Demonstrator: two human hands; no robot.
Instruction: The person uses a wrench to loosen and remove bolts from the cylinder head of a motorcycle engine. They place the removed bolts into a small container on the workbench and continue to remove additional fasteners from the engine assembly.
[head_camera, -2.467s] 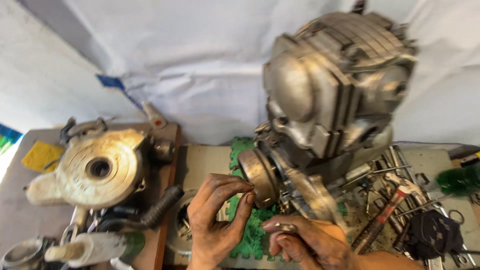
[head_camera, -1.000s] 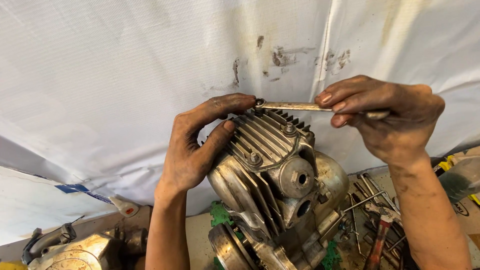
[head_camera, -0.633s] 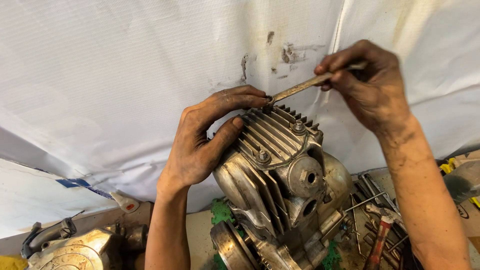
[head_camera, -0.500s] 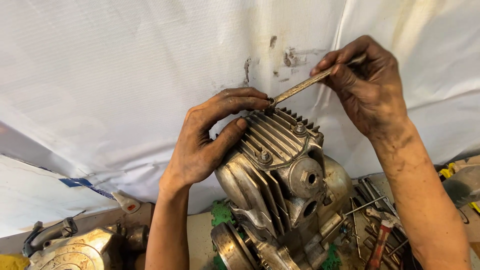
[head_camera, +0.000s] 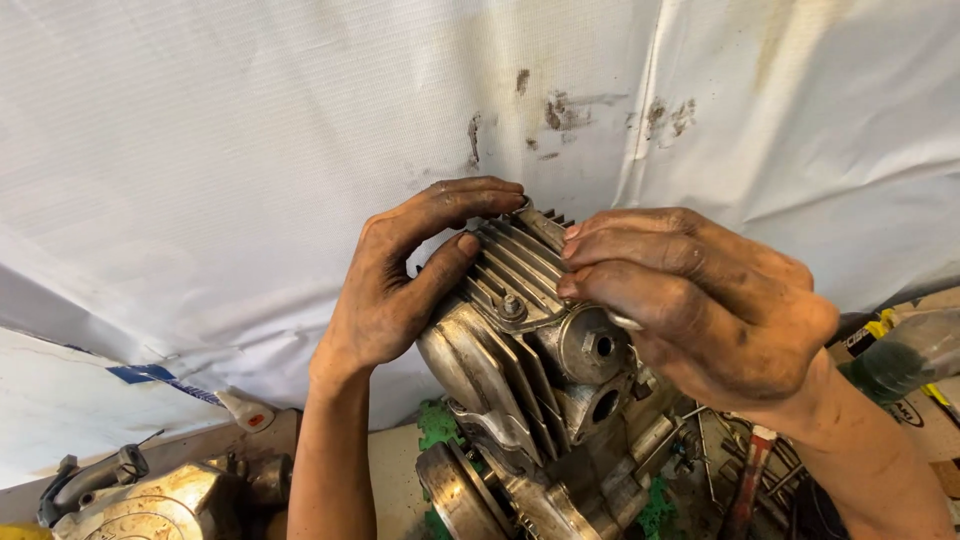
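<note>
On top of the engine (head_camera: 520, 350), the left hand (head_camera: 400, 290) holds the ribs while the right hand (head_camera: 700, 300) pinches a thin metal tool (head_camera: 622, 320), which probably needs careful lining up next.

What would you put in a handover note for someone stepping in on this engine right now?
Left hand: gripping the top edge of the finned cylinder head, thumb on the fins.
Right hand: fingers closed, laid over the head's right side above the round port. A sliver of metal shows under the fingers; what it is cannot be told.
Engine stands upright on the bench against the white sheet; a nut sits on a head stud.
Done: engine steadied with both hands.
Left: head is still mounted.
Loose tools lie lower right, engine cover lower left.
</note>
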